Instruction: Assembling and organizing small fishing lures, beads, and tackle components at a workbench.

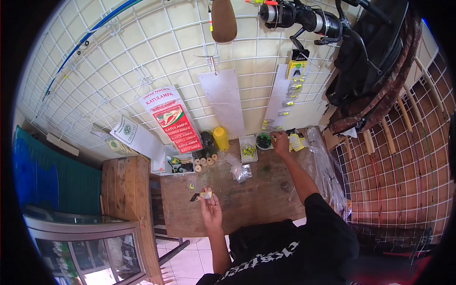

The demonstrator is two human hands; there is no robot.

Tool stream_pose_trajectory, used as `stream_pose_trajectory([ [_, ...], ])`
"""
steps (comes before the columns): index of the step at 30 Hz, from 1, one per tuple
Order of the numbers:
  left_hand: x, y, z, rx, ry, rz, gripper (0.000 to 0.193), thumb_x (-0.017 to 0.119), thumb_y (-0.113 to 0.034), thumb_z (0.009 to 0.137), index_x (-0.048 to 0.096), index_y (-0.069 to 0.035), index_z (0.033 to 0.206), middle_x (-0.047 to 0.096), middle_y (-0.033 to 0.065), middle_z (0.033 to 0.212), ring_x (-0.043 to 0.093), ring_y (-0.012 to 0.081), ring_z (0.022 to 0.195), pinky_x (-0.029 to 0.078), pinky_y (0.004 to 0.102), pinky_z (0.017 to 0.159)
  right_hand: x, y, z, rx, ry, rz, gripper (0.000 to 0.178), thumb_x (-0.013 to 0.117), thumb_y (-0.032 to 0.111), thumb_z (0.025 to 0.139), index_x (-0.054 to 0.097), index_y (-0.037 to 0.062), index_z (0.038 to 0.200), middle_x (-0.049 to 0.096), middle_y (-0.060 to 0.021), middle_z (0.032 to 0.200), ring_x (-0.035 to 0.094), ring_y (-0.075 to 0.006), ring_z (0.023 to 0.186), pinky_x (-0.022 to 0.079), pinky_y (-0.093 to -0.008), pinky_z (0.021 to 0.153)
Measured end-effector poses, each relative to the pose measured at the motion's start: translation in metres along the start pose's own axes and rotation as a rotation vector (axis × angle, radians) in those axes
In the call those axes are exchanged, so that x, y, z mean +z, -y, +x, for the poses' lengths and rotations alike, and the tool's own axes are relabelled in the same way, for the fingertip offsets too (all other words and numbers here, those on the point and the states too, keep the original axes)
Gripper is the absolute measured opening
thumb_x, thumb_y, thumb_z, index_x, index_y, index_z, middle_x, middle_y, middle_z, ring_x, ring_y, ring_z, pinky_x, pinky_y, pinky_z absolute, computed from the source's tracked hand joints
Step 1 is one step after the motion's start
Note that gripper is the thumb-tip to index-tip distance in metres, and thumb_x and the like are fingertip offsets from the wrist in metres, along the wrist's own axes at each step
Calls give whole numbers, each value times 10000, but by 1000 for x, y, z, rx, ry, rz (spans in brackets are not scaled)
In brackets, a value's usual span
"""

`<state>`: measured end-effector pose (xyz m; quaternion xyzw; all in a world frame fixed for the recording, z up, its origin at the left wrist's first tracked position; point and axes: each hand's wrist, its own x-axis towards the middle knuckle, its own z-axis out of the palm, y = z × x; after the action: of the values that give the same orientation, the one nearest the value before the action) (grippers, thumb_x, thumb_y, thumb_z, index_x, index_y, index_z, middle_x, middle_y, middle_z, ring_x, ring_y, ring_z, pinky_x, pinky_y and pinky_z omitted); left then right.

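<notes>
My left hand is raised over the near left part of the wooden table. Its thumb and fingers pinch a small black-and-yellow card packet. Farther off, my right hand is at the right rim of a round tub of small dark green pieces. The fingers of that hand are drawn together, and anything between them is too small to make out. Left of the tub stands a white rectangular tray with small yellow-green pieces. Several black-and-yellow cards lie just right of my right hand.
Clear plastic bags lie mid-table. A yellow bottle, wooden spools and a white box line the back. White wire grid behind holds hanging packets and fishing reels. Plastic wrap covers the right edge.
</notes>
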<state>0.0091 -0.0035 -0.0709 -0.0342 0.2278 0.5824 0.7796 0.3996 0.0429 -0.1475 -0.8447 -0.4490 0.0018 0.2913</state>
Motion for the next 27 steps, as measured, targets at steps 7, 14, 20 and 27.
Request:
stream_pose_trajectory([
  [7, -10, 1, -7, 66, -63, 22, 476, 569, -279, 894, 460, -21, 1278, 498, 72, 1314, 463, 183, 1225, 439, 305, 978, -4, 10, 5, -134, -29, 11, 220, 693, 101, 701, 637, 143, 909, 524, -125, 902, 528, -321, 909, 424, -444, 792],
  [14, -14, 8, -10, 48, -56, 73, 485, 554, -309, 901, 457, -26, 1283, 493, 83, 1318, 452, 183, 1234, 440, 298, 971, 4, -4, 3, -92, 58, 63, 208, 685, 117, 703, 629, 139, 902, 527, -116, 931, 517, -320, 939, 410, -447, 806],
  [20, -12, 6, -15, 67, -29, 54, 480, 541, -291, 910, 438, -25, 1297, 487, 92, 1323, 445, 189, 1241, 439, 301, 971, 7, 2, 5, -71, 67, 8, 197, 695, 165, 721, 646, 154, 911, 530, -109, 992, 510, -305, 992, 404, -448, 833],
  [27, -8, 12, -21, 65, -21, 50, 479, 537, -281, 913, 428, -25, 1304, 479, 94, 1330, 437, 191, 1249, 437, 308, 978, 19, 11, 15, 116, 27, -131, 207, 713, 379, 723, 707, 186, 797, 553, -116, 1003, 504, -310, 1006, 386, -478, 836],
])
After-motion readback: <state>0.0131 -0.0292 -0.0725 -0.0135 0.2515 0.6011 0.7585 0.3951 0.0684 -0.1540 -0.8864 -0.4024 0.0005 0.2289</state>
